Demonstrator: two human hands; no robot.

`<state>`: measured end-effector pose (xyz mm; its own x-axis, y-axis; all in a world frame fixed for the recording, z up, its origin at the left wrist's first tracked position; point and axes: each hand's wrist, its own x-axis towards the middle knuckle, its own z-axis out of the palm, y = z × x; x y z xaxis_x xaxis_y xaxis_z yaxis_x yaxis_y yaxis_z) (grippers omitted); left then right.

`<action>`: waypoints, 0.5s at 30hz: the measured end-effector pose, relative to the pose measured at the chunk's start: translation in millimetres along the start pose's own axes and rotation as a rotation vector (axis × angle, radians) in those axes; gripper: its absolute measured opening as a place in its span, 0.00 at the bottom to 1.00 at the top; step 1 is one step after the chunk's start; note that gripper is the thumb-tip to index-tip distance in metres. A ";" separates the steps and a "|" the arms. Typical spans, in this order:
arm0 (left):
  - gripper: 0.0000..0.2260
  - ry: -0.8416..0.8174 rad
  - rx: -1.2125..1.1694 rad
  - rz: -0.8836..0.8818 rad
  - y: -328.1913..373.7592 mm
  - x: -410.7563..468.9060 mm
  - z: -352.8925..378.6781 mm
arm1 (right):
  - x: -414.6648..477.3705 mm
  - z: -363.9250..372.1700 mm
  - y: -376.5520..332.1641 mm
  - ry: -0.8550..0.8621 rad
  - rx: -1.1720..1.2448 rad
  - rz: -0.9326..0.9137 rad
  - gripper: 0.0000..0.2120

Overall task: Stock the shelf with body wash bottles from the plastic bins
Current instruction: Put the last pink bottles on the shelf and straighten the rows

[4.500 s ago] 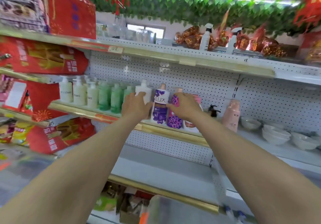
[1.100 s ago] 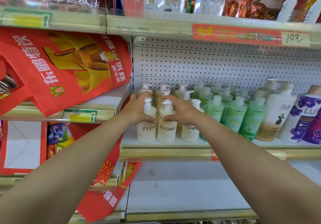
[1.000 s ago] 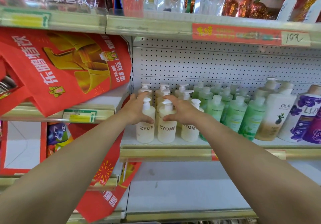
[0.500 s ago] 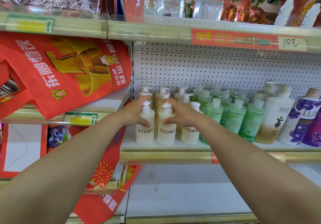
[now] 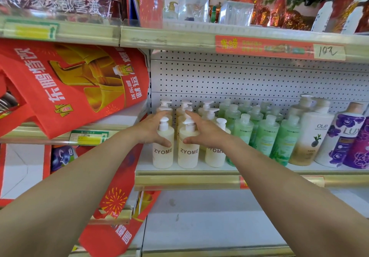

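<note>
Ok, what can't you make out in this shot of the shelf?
Head view only:
1. Third ZYOME bottle: label partly covered by the right hand.
2. Back-row ZYOME bottles: bodies hidden behind front ZYOME bottles and the left hand.
3. Rightmost purple bottle: cut off by the frame edge.
4. Green bottles: label small print too small.
5. Plastic bins: out of frame.

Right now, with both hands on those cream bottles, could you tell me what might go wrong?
The left hand grips the left bottle and the right hand the middle bottle, near the shelf edge; a tug could drop them. The right wrist crosses the third bottle and might knock it into the green bottles.
</note>
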<state>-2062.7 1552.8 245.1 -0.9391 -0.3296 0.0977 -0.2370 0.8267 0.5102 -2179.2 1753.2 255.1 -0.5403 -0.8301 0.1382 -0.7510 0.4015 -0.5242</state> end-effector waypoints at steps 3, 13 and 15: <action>0.56 0.230 0.005 0.054 17.0 -2.1 0.2 | -0.6 -15.3 2.5 0.211 0.066 -0.048 0.42; 0.43 0.221 0.525 0.196 66.5 13.3 42.0 | -17.6 -49.7 46.2 -0.011 -0.354 0.132 0.47; 0.42 0.231 0.544 0.188 65.0 15.6 44.2 | -16.2 -45.0 47.2 -0.035 -0.423 0.120 0.48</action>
<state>-2103.8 1621.6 242.0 -0.9132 -0.1960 0.3574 -0.2231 0.9741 -0.0360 -2223.0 1803.0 266.0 -0.6256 -0.7775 0.0644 -0.7768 0.6131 -0.1439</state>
